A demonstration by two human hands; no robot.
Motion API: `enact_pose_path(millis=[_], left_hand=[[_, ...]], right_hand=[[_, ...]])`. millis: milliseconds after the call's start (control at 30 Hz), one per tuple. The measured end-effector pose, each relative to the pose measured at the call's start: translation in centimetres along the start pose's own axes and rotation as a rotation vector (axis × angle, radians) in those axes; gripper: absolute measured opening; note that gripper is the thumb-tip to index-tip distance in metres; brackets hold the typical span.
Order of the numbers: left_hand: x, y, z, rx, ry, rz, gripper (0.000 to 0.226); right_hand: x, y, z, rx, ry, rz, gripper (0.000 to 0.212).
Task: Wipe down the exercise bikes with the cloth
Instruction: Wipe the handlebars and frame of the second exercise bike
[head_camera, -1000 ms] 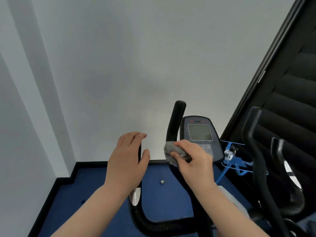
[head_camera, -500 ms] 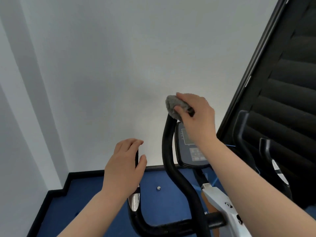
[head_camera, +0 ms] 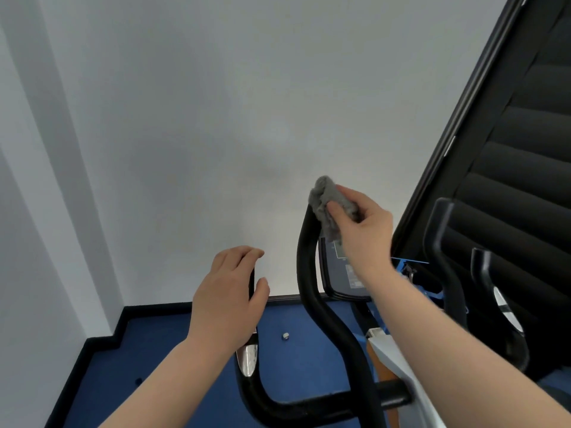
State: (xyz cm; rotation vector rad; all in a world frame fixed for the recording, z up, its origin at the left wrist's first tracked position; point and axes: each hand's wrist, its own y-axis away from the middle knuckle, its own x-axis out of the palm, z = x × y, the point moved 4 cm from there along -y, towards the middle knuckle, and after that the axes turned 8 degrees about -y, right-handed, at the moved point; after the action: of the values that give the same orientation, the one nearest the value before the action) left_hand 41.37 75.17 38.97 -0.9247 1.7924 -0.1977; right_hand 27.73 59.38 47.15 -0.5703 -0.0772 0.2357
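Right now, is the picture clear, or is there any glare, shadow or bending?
Head view: sharp and evenly lit; a soft shadow falls on the white wall above the hands; the chrome patch on the left handlebar glints; the wide lens slants the wall corner and the dark blinds.

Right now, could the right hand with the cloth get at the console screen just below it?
Probably yes. The right hand pinches the cloth at the top of the right handlebar, directly above the console; only its own wrist lies across the screen.
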Motion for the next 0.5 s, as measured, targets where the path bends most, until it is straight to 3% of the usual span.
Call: enact_pose_path(millis=[167,267,400,500], left_hand=[[0.2,-0.1,-0.2,-0.017,0.008,-0.018,0.037],[0.3,-0.1,-0.1,-0.034,0.018,-0.029,0.036],[0.4,-0.1,-0.1,-0.020,0.003,-0.029,0.037],[0.2,-0.1,-0.2,-0.014,0.005,-0.007,0.036]], right_hand=[[1.3,2.6,-2.0,0.021,-0.039,-0.158,0.033],[1.3,4.1,-2.4,0.002,0.071,-0.149,0.031],[0.9,6.7,-2.9,0.024,0.300,0.078,0.029],[0.4,5.2,-1.9,0.110,0.567,0.367,0.030]])
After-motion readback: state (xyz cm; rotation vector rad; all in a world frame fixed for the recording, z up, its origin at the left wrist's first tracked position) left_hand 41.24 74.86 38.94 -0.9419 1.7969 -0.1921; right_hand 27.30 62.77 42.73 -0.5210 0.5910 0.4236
